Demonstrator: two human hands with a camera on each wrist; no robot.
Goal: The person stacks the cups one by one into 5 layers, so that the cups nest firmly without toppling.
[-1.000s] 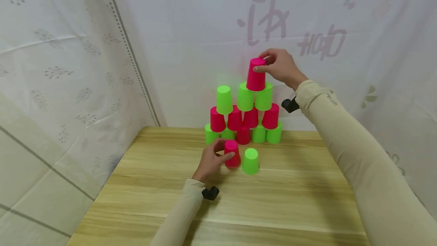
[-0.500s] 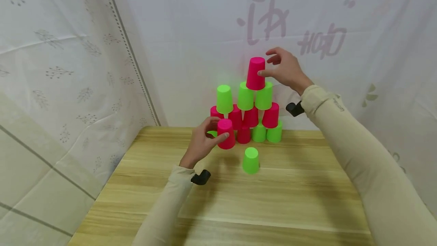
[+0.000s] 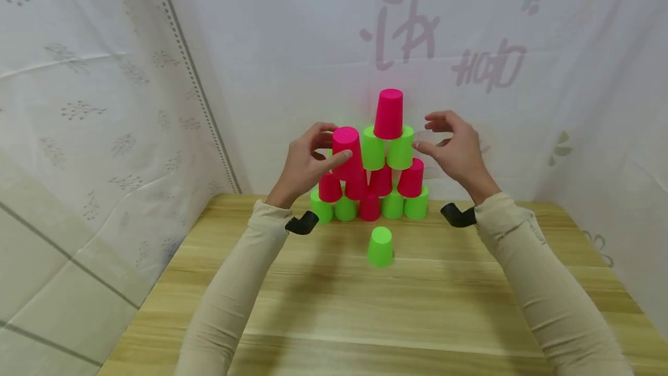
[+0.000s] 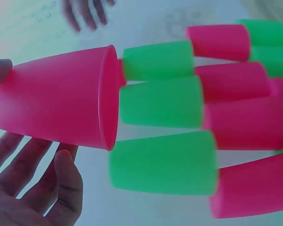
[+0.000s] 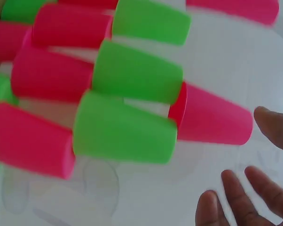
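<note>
My left hand (image 3: 305, 161) grips an upside-down pink cup (image 3: 346, 144), thumb on the near side and fingers behind. It is raised in front of the stack's upper left and, in the head view, largely covers the left green cup (image 4: 162, 165). Another pink cup (image 3: 389, 115) stands on top, across two green cups (image 3: 401, 149). Below them come a row of pink cups (image 3: 411, 179) and a bottom row of green cups (image 3: 416, 203) with one pink among them. My right hand (image 3: 459, 147) holds nothing, its fingers apart beside the right green cup.
A single green cup (image 3: 381, 247) stands upside down on the wooden table (image 3: 396, 312), in front of the stack. Close behind the stack hangs a white printed cloth (image 3: 292, 62), and a patterned one (image 3: 104, 103) covers the left side.
My left hand has lifted the pink cup from the table up to the stack's upper left. My right hand has let go of the top pink cup and moved right and down.
</note>
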